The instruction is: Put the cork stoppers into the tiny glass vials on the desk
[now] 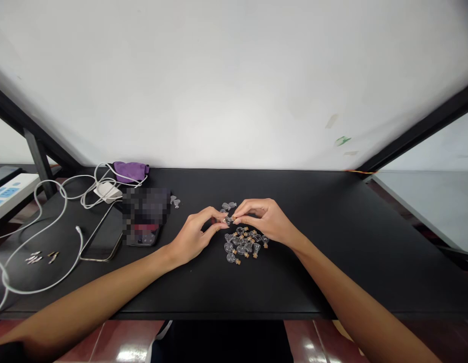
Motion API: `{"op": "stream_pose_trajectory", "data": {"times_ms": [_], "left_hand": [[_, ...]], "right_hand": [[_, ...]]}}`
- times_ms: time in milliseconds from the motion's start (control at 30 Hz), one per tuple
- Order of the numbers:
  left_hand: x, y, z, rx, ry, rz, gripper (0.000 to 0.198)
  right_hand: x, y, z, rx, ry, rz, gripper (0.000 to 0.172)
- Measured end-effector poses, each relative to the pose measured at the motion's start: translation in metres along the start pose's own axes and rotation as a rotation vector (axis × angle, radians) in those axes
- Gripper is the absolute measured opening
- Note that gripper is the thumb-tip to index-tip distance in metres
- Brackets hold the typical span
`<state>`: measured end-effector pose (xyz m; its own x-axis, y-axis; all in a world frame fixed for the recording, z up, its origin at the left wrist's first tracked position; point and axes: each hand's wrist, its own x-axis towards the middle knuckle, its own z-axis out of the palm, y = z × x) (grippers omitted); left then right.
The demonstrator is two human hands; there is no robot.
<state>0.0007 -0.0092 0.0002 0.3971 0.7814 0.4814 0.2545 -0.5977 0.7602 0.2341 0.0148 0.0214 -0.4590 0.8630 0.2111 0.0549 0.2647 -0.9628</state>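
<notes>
My left hand and my right hand meet over the middle of the black table. Both pinch one tiny clear glass bottle between thumb and fingertips. Just below the hands lies a pile of several small glass bottles with cork stoppers. A few more small bottles lie just behind the hands, and two others sit further left.
A phone lies at the left beside a blurred object. White cables and a charger loop across the left end, near a purple pouch. Small metal bits lie at the far left. A power strip sits beyond the table's left edge.
</notes>
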Motion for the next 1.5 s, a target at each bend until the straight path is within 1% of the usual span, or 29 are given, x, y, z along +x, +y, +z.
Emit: {"op": "stream_pose_trajectory", "data": {"times_ms": [167,400,700,1033,1267,1400,1500], "left_hand": [[-0.0012,-0.0009,0.0005,0.004,-0.001,0.006,0.01],[-0.0023,-0.0007,-0.0007,-0.017,-0.025,0.019,0.006],[-0.0023,-0.002,-0.0003,-0.008,-0.023,0.031,0.004],[-0.0019,-0.0012,-0.0004,0.006,-0.02,0.061,0.004],[-0.0013,-0.0026,-0.0004,0.008,-0.023,0.077,0.003],[-0.001,-0.0037,-0.0002,0.009,-0.017,0.068,0.004],[-0.0008,-0.0028,0.0001,0.012,-0.014,0.044,0.011]], "right_hand": [[-0.0001,-0.0023,0.0014,0.037,-0.002,0.04,0.02],[0.0002,-0.0027,0.0011,0.035,-0.009,0.013,0.018],[-0.0009,-0.0026,0.0011,0.025,-0.007,0.067,0.025],[-0.0011,-0.0007,0.0008,0.062,-0.027,0.108,0.02],[-0.0012,-0.0011,0.0009,0.066,-0.041,0.121,0.022],[-0.001,-0.0014,0.0017,0.062,-0.042,0.133,0.021],[-0.001,-0.0016,-0.0003,0.036,-0.047,0.127,0.023]]}}
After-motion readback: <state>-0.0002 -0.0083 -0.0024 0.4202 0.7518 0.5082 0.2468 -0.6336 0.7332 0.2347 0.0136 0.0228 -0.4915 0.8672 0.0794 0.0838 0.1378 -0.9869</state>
